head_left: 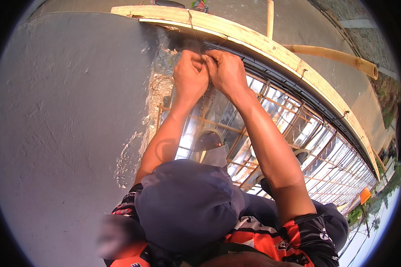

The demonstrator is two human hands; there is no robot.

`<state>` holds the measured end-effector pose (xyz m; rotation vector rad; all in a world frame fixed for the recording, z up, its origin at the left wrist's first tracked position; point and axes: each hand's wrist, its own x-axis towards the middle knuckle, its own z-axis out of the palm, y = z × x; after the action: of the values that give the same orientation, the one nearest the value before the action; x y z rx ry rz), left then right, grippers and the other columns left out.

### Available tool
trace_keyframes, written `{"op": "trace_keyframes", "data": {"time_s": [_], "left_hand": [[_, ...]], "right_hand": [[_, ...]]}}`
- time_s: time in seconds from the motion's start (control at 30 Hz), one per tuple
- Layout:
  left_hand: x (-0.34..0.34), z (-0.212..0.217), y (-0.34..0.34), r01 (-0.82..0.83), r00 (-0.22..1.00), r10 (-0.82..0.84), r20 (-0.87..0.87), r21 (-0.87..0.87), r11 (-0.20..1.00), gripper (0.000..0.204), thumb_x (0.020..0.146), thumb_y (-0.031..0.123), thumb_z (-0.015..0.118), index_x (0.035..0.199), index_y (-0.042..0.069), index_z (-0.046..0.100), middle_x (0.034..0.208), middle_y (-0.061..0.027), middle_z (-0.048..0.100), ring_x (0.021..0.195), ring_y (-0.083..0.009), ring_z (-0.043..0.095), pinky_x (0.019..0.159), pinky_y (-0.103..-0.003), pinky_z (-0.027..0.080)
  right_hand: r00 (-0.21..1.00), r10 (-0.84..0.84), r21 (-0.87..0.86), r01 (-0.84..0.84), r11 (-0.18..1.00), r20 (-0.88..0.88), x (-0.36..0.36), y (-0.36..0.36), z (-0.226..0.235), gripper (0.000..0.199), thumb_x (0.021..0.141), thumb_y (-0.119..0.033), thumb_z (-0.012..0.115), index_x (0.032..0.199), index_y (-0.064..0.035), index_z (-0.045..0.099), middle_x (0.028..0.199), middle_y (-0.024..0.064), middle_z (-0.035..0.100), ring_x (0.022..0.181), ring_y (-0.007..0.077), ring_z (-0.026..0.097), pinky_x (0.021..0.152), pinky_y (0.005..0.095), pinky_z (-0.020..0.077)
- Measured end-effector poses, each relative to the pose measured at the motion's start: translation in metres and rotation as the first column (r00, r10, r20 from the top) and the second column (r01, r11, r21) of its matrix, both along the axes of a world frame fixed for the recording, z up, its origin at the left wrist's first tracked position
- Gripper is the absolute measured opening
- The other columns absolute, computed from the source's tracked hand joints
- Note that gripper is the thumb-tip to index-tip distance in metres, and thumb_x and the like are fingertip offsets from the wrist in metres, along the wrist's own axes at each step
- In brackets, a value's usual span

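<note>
Slab (67, 111) fills left; rebar grid (272, 133) right, timber form (254, 38) far. We see both hands at grid's far corner: left hand (189, 73) and right hand (227, 69) each closed tight on thin tie wire (192, 31). We judge: overtwisting could snap wire; slip could gash fingers on rebar.

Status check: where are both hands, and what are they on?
Left hand and right hand together, pinching thin tie wire at rebar grid corner. Wooden form board just beyond. Nothing blocking.
</note>
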<state>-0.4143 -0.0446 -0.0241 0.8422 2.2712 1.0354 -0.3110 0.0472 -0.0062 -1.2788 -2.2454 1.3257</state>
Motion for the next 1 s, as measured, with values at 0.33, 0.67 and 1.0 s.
{"op": "trace_keyframes", "data": {"time_s": [0.33, 0.67, 1.0], "left_hand": [[-0.016, 0.007, -0.021, 0.208, 0.927, -0.141, -0.347, 0.164, 0.964, 0.025, 0.087, 0.01, 0.085, 0.106, 0.008, 0.07, 0.09, -0.0075, 0.074, 0.092, -0.032, 0.068, 0.093, -0.047, 0.05], [-0.042, -0.001, -0.017, 0.007, 0.863, -0.088, 0.498, 0.161, 0.987, 0.043, 0.108, 0.014, 0.075, 0.146, 0.0, 0.062, 0.104, -0.0076, 0.08, 0.088, -0.0079, 0.064, 0.075, -0.027, 0.053], [-0.031, -0.013, -0.046, -0.312, 0.844, 0.27, 0.464, 0.014, 0.95, 0.016, 0.112, 0.012, 0.068, 0.122, 0.0, 0.073, 0.104, -0.0084, 0.081, 0.095, -0.0095, 0.071, 0.087, -0.024, 0.052]], "right_hand": [[0.993, 0.118, -0.399, -0.107, 0.911, 0.003, -0.014, 0.019, 0.02, 0.035, 0.096, -0.015, 0.061, 0.119, 0.0011, 0.081, 0.108, 0.0254, 0.08, 0.104, 0.0408, 0.077, 0.095, 0.0471, 0.0583], [0.951, 0.309, -0.13, -0.309, 0.942, -0.021, -0.011, 0.028, 0.01, 0.031, 0.098, -0.016, 0.06, 0.116, -0.0003, 0.079, 0.103, 0.0296, 0.077, 0.103, 0.0457, 0.075, 0.093, 0.0516, 0.0565], [0.999, 0.041, -0.234, -0.036, 0.972, 0.015, 0.015, 0.007, 0.027, 0.04, 0.098, -0.018, 0.061, 0.13, -0.0027, 0.079, 0.116, 0.0238, 0.081, 0.104, 0.0405, 0.079, 0.099, 0.0457, 0.0586]]}}
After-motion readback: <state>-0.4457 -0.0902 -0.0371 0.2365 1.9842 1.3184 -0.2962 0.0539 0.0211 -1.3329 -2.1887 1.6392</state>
